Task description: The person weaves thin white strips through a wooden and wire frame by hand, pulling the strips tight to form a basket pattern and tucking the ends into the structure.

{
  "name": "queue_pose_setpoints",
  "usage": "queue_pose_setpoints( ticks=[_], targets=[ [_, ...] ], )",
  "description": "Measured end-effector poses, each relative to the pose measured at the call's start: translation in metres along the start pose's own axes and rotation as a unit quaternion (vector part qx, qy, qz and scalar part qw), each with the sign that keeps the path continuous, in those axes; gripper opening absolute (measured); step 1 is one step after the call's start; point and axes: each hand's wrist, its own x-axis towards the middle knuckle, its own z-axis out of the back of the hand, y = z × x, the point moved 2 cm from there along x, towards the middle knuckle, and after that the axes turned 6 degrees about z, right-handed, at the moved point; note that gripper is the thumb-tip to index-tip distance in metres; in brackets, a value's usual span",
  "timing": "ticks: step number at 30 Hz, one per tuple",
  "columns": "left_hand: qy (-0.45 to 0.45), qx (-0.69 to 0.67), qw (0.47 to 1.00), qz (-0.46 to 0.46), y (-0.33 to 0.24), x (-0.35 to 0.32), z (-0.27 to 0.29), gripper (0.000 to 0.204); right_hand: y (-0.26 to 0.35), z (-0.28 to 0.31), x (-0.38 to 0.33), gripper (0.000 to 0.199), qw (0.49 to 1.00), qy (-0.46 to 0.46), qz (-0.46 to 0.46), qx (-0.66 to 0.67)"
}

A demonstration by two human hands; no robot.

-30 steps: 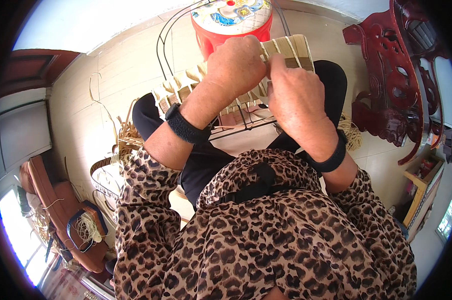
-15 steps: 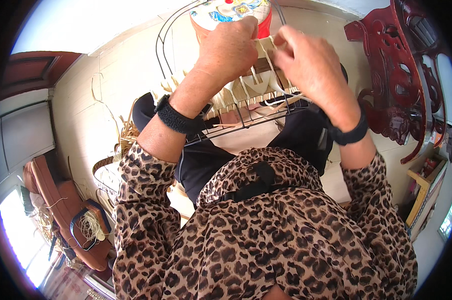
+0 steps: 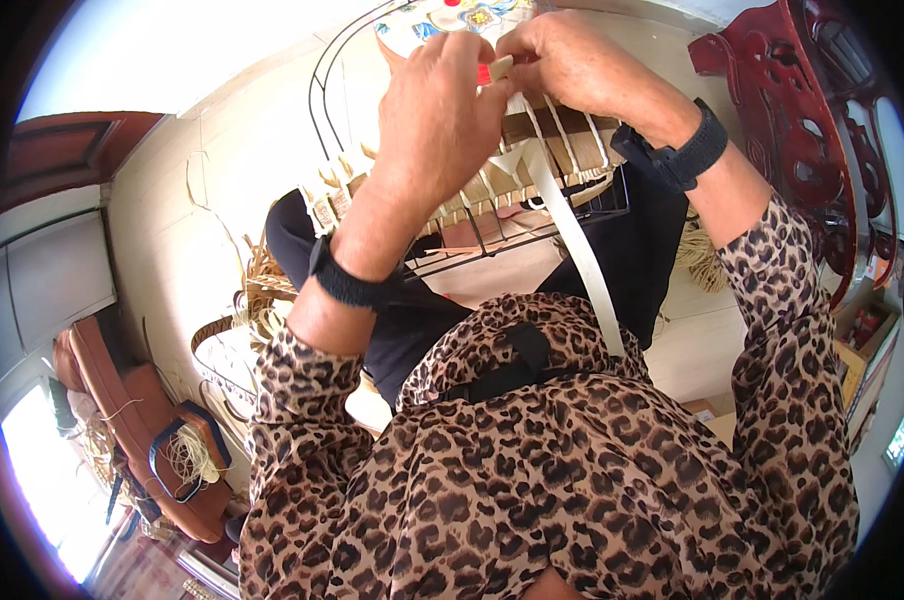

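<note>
I am holding my left hand (image 3: 437,110) and right hand (image 3: 572,60) close together, raised above my lap over a half-woven basket (image 3: 512,170) on a black wire frame (image 3: 492,235). My fingers on both hands are pinching shut on a pale flat strip (image 3: 577,240), which is running from my fingertips down across the frame toward my leopard-print blouse (image 3: 572,470). The basket is resting against my dark trousers, just below my hands. A carved red wooden chair (image 3: 802,130) is standing to my right, and loose straw (image 3: 262,290) is lying on the floor at my left.
</note>
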Motion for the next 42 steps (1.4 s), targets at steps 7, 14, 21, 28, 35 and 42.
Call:
queue_pose_setpoints(
  ticks=[7,14,21,28,35,42],
  targets=[
    [0.028,-0.055,0.997,0.042,-0.012,-0.038,-0.002,0.044,-0.002,-0.006,-0.005,0.024,0.998,-0.019,-0.038,0.054],
    [0.024,0.021,0.999,-0.024,-0.01,-0.048,-0.012,0.034,-0.003,-0.01,-0.006,0.023,0.994,-0.036,-0.066,0.084],
    [0.008,0.058,0.997,-0.046,-0.011,-0.045,-0.017,0.034,0.004,-0.028,-0.017,0.023,0.988,-0.057,-0.107,0.095],
    [0.01,0.062,0.997,-0.047,-0.007,-0.047,-0.019,0.033,-0.019,0.001,0.007,0.018,0.992,0.001,-0.083,0.095],
    [0.126,-0.132,0.974,0.131,0.014,-0.013,-0.003,0.018,-0.02,0.006,0.017,0.01,0.993,0.11,0.016,0.049],
    [0.117,-0.205,0.94,0.246,0.022,0.01,-0.003,0.022,-0.015,0.004,0.019,0.012,0.993,0.114,-0.019,0.034]
  ],
)
